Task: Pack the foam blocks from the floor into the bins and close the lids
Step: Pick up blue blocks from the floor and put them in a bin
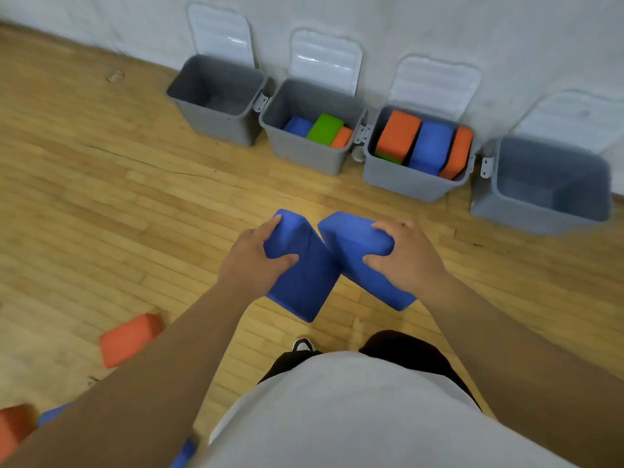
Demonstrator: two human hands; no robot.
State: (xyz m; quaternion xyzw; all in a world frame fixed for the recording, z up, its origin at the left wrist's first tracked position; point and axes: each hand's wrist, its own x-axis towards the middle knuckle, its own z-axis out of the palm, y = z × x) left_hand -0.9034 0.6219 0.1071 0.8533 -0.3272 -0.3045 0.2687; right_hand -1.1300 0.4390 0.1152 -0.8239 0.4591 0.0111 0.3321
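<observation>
My left hand (254, 258) grips one blue foam block (302, 285) and my right hand (403, 256) grips a second blue block (354, 238); the two blocks touch in the middle, held above the floor. Several grey bins stand open along the wall. The far left bin (189, 96) and the far right bin (506, 211) hold nothing. The second bin (304, 153) holds blue, green and orange blocks. The third bin (398, 182) is packed with orange, blue and green blocks. An orange block (130, 339) lies on the floor at my left.
All lids (326, 60) stand up against the white wall. More orange (13, 430) and blue (184, 454) blocks lie at the lower left edge, partly hidden by my arm. My shoe (303, 345) shows below the blocks on the wood floor (101, 197).
</observation>
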